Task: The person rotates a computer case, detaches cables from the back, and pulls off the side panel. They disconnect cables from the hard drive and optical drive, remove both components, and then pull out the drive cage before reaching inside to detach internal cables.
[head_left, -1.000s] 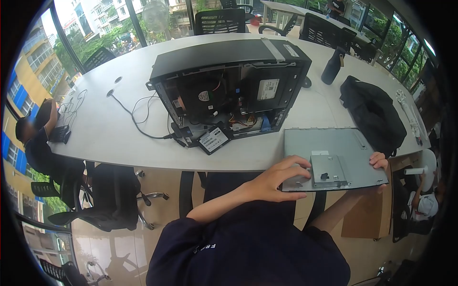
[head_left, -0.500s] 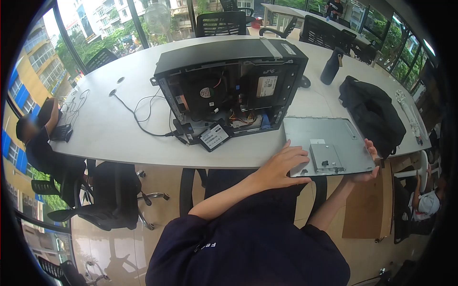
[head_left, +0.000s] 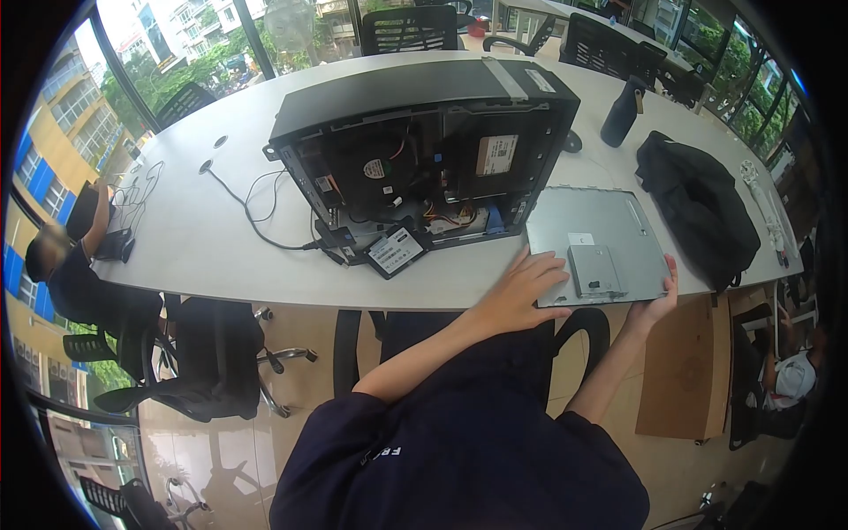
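Metal panel (head_left: 592,212): underside hidden; left edge partly covered by the fingers of the left hand (head_left: 521,290).
Right hand (head_left: 654,309): partly hidden by the panel's lower right corner.
Drive label (head_left: 397,252): print too small to read.
Seated person (head_left: 99,293), left of frame: head blurred.
Chair (head_left: 104,496), lower left: cut off by bottom edge.

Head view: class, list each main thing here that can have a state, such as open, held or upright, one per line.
Computer case, upright, near side open
Metal panel, apart from the case, held
Labelled drive, askew at the case's lower edge
Left hand, fingers spread on the panel
Right hand, gripping the panel's right edge
Bottle, upright
Black bag, slumped on the table
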The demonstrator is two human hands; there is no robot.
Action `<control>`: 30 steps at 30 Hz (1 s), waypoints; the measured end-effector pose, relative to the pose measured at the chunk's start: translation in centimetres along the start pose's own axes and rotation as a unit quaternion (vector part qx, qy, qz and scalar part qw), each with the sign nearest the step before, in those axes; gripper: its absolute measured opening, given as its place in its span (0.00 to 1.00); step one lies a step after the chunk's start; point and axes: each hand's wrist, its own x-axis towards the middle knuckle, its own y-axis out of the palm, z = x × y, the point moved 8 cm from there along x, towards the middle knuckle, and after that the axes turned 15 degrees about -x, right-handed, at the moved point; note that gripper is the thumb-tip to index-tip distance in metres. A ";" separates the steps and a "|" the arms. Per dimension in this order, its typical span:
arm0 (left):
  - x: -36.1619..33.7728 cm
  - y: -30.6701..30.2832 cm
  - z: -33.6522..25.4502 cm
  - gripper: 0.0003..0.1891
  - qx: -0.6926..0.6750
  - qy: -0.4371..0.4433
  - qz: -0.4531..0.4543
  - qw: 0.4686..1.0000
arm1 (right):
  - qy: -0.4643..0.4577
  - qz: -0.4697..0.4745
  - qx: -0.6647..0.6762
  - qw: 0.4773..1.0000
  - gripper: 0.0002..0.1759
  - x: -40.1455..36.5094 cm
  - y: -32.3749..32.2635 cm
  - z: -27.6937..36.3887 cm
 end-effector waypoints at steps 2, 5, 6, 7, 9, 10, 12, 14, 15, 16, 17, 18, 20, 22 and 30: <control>0.0 0.0 0.3 0.27 -0.024 -0.003 0.000 1.000 | 0.013 -0.036 0.012 0.999 0.28 -0.4 0.0 -0.5; 0.2 -0.4 0.3 0.23 -0.066 -0.010 -0.004 0.998 | 0.026 -0.056 0.011 0.998 0.29 -0.6 0.1 -1.0; 0.1 -0.5 0.5 0.22 -0.078 -0.020 -0.010 0.997 | 0.026 -0.056 0.011 0.998 0.29 -0.6 0.1 -1.0; 0.1 -0.5 0.6 0.20 -0.090 -0.030 -0.016 0.995 | 0.023 -0.055 0.006 0.998 0.28 -0.6 0.0 -1.0; 0.1 -0.6 0.4 0.19 -0.080 -0.028 -0.018 0.996 | 0.019 -0.053 0.002 0.998 0.28 -0.7 0.0 -1.0; 0.2 -0.7 0.3 0.18 -0.071 -0.026 -0.019 0.997 | 0.020 -0.057 -0.003 0.998 0.27 -0.7 -0.1 -1.0; 0.2 -0.7 0.2 0.18 -0.066 -0.027 -0.018 0.997 | 0.019 -0.061 -0.004 0.998 0.26 -0.9 0.1 -0.8; 0.2 -0.6 0.2 0.17 -0.064 -0.029 -0.016 0.997 | 0.022 -0.086 0.002 0.996 0.22 -1.4 0.1 -0.6; 0.2 -0.5 0.4 0.18 -0.071 -0.042 -0.015 0.996 | 0.021 -0.086 0.003 0.996 0.22 -1.4 0.1 -0.6; 0.1 -0.5 0.6 0.19 -0.079 -0.055 -0.014 0.995 | 0.014 -0.088 -0.012 0.996 0.21 -1.4 0.1 -0.4; 0.1 -0.4 0.5 0.19 -0.079 -0.055 -0.014 0.995 | 0.008 -0.091 -0.028 0.995 0.20 -1.5 0.1 -0.3; 0.1 -0.5 0.6 0.20 -0.096 -0.071 -0.022 0.993 | 0.007 -0.091 -0.028 0.995 0.20 -1.4 0.0 -0.3; 0.2 -0.5 0.8 0.21 -0.114 -0.085 -0.030 0.989 | -0.002 -0.073 -0.057 0.996 0.20 -1.2 0.0 -0.1; 0.2 -0.6 0.8 0.23 -0.109 -0.083 -0.029 0.990 | -0.005 -0.070 -0.069 0.995 0.19 -0.9 -0.2 0.0; -0.1 0.3 1.3 0.22 -0.049 -0.077 -0.001 0.996 | -0.076 -0.047 -0.271 0.959 0.15 0.5 -1.1 0.8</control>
